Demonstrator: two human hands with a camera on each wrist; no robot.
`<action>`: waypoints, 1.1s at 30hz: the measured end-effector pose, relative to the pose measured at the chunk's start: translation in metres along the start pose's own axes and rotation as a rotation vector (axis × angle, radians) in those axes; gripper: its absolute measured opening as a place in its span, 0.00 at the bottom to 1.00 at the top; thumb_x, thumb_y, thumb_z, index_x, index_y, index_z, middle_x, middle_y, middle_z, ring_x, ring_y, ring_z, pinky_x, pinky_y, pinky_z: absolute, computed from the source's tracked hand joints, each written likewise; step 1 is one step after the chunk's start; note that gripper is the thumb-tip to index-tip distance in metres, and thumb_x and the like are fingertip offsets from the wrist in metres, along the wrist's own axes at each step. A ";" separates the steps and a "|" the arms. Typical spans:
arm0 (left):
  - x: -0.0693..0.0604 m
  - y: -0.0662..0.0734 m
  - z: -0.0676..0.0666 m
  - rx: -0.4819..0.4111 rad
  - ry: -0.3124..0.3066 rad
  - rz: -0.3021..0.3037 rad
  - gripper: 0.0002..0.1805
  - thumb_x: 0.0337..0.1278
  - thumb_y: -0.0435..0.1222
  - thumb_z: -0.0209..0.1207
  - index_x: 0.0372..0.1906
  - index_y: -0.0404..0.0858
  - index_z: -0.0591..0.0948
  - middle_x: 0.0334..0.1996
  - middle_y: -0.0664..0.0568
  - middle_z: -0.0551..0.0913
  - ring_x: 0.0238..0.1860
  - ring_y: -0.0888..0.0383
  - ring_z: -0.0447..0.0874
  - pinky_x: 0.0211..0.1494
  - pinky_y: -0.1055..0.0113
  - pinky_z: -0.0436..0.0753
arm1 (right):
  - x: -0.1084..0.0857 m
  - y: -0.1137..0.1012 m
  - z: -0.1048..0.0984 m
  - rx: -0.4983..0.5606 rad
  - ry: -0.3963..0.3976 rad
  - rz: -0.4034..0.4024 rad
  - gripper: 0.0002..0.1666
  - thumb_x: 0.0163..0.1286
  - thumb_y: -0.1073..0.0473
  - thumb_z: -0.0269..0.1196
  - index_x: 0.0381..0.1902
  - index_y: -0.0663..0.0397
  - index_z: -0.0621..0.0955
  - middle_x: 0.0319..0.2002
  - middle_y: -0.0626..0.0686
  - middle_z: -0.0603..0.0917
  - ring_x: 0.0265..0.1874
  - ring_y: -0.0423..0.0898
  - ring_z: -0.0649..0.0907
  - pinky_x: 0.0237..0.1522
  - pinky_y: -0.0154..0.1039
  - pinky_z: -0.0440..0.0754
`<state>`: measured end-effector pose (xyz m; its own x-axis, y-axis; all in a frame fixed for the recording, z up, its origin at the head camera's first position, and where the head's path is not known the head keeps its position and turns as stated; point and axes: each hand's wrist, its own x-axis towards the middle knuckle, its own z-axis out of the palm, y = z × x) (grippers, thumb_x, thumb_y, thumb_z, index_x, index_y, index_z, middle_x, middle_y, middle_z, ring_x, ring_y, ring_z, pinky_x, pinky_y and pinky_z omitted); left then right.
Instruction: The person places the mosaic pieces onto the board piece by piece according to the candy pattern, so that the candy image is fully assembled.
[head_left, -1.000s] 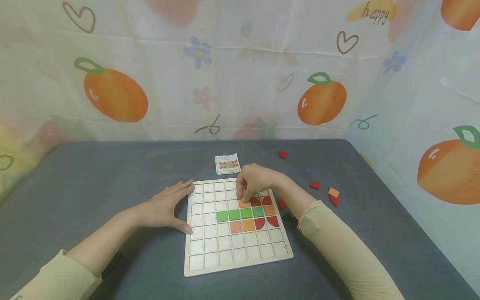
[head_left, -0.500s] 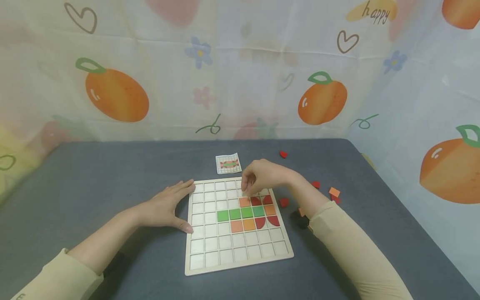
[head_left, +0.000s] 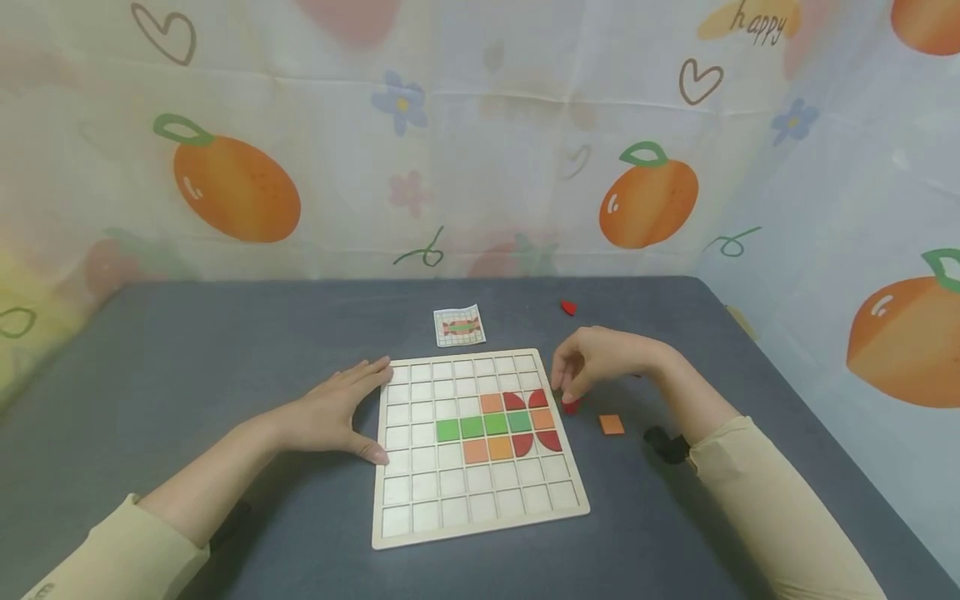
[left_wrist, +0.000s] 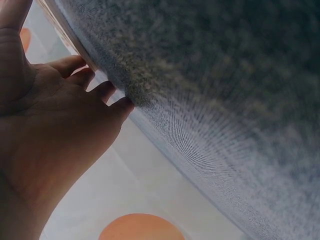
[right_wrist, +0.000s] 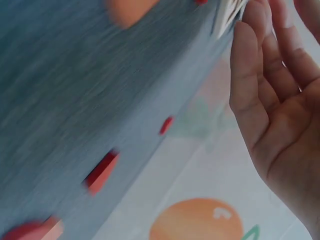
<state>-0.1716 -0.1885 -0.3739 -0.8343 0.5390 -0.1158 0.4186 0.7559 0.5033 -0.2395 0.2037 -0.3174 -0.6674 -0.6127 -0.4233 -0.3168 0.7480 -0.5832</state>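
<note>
Red piece (head_left: 571,407) just right of the board (head_left: 451,457), beneath the loosely bent, seemingly empty right hand (head_left: 600,357), far from the left hand (head_left: 339,412) spread against its left edge.

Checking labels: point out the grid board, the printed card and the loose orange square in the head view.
Grid board (head_left: 452,485): head view, a bare cell in its near part.
Printed card (head_left: 460,326): head view, middle of its printed face.
Loose orange square (head_left: 611,425): head view, middle of its top face.
</note>
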 end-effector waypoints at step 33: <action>0.001 0.000 0.001 0.003 -0.013 -0.013 0.68 0.34 0.64 0.73 0.77 0.33 0.55 0.80 0.39 0.50 0.79 0.31 0.45 0.76 0.30 0.49 | -0.028 0.042 0.012 -0.128 0.010 0.052 0.17 0.45 0.63 0.78 0.25 0.49 0.79 0.25 0.47 0.79 0.25 0.42 0.76 0.28 0.35 0.75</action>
<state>-0.1726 -0.1878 -0.3747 -0.8348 0.5340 -0.1338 0.4087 0.7640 0.4993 -0.2262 0.2488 -0.3379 -0.6917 -0.5702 -0.4432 -0.3649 0.8055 -0.4669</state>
